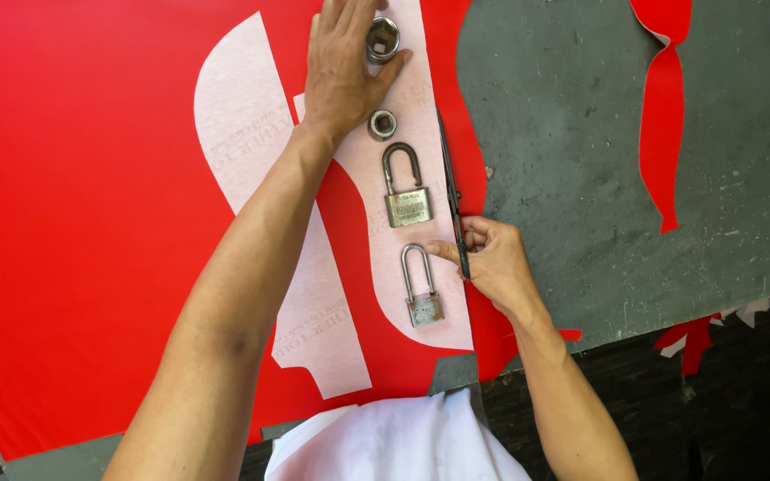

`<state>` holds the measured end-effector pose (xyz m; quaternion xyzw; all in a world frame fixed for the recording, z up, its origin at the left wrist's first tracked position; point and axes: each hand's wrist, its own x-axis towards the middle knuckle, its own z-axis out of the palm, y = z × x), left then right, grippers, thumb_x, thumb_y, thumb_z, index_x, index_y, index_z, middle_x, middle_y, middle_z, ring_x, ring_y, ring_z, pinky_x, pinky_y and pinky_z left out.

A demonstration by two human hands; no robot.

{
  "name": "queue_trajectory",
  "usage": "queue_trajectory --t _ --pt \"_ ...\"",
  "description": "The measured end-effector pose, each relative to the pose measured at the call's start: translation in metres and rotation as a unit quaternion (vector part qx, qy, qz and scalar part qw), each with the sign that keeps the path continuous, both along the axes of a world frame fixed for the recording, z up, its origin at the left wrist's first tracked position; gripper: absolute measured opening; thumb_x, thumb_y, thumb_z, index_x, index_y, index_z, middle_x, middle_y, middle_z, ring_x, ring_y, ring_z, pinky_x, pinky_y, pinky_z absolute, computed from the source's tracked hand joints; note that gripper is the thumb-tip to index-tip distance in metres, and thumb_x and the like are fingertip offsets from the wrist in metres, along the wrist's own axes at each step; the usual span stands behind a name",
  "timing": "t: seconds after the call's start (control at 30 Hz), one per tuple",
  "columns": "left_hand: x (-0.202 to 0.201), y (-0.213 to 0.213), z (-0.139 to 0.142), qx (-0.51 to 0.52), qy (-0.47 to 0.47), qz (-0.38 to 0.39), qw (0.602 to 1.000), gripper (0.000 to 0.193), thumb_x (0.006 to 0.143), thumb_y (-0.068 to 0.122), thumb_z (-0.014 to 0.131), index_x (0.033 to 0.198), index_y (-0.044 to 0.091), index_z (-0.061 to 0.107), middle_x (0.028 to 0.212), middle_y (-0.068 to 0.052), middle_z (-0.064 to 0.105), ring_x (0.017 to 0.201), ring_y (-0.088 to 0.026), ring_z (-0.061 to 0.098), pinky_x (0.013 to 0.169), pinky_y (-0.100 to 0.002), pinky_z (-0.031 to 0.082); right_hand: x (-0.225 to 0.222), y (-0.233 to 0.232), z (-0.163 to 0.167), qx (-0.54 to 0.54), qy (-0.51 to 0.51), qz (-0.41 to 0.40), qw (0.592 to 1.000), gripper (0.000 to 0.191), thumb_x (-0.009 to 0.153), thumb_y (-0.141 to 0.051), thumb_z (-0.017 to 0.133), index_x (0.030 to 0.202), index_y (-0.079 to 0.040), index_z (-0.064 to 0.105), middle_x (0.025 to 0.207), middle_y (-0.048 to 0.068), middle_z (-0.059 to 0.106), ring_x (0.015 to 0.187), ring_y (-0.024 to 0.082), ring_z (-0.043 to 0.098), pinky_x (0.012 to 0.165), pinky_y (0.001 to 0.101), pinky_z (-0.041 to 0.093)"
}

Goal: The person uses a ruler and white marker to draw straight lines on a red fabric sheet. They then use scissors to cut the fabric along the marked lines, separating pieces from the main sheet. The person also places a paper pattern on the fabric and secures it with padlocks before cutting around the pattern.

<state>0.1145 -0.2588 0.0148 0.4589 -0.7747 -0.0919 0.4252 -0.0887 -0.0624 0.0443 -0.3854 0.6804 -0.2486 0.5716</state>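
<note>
My left hand [340,67] lies flat on a pale paper pattern piece [421,107] that rests on a large red sheet [73,223]. Its fingers touch a metal socket [382,37]. A second, smaller socket [382,124] sits just below the hand. My right hand [492,263] grips dark scissors [450,191], whose blades run up along the right edge of the pattern. Two metal padlocks lie on the pattern as weights: one [405,191] in the middle, the other [421,289] lower, next to my right thumb.
Another pale pattern piece [242,134] lies on the red sheet to the left. The sheet covers a grey worktable [599,160]. A cut red strip [666,116] lies on the table's right side. Red scraps [692,338] hang off the table's front edge.
</note>
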Motion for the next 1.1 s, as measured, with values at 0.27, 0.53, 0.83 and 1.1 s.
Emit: queue_trajectory --t 0.27,0.53,0.83,1.1 --pt "-0.001 0.002 -0.001 0.059 0.004 0.016 0.998 0.052 0.093 0.025 0.089 0.134 0.018 0.058 0.115 -0.001 0.063 0.108 -0.022 0.055 0.098 -0.040 0.047 0.007 -0.028 0.002 0.014 0.048 0.020 0.999 0.035 0.077 -0.021 0.090 0.098 0.004 0.078 0.067 0.007 0.067 0.054 0.007 0.053 0.046 0.0233 0.039" --pt "-0.001 0.000 -0.005 0.065 0.010 0.019 0.998 0.052 0.093 0.024 0.087 0.136 0.017 0.058 0.114 -0.004 0.062 0.105 -0.022 0.055 0.095 -0.038 0.047 0.010 -0.035 0.007 0.001 0.020 0.003 1.000 0.035 0.073 -0.021 0.089 0.097 0.001 0.076 0.065 0.005 0.070 0.051 0.006 0.057 0.044 0.0221 0.041" --pt "0.001 -0.002 -0.005 0.051 -0.001 0.003 0.999 0.068 0.093 0.021 0.085 0.149 0.017 0.046 0.128 0.004 0.068 0.112 -0.022 0.054 0.099 -0.038 0.045 0.013 -0.063 0.002 -0.017 0.020 0.017 1.000 0.036 0.075 -0.021 0.091 0.097 0.003 0.075 0.065 0.002 0.067 0.053 0.005 0.055 0.047 0.0226 0.042" --pt "0.000 -0.004 -0.008 0.050 0.006 0.005 0.999 0.071 0.093 0.022 0.084 0.152 0.016 0.045 0.130 0.006 0.070 0.112 -0.022 0.053 0.101 -0.037 0.045 0.017 -0.071 0.008 -0.031 0.005 0.015 0.999 0.042 0.072 -0.023 0.090 0.100 0.003 0.075 0.068 0.001 0.074 0.056 0.005 0.068 0.050 0.0198 0.053"
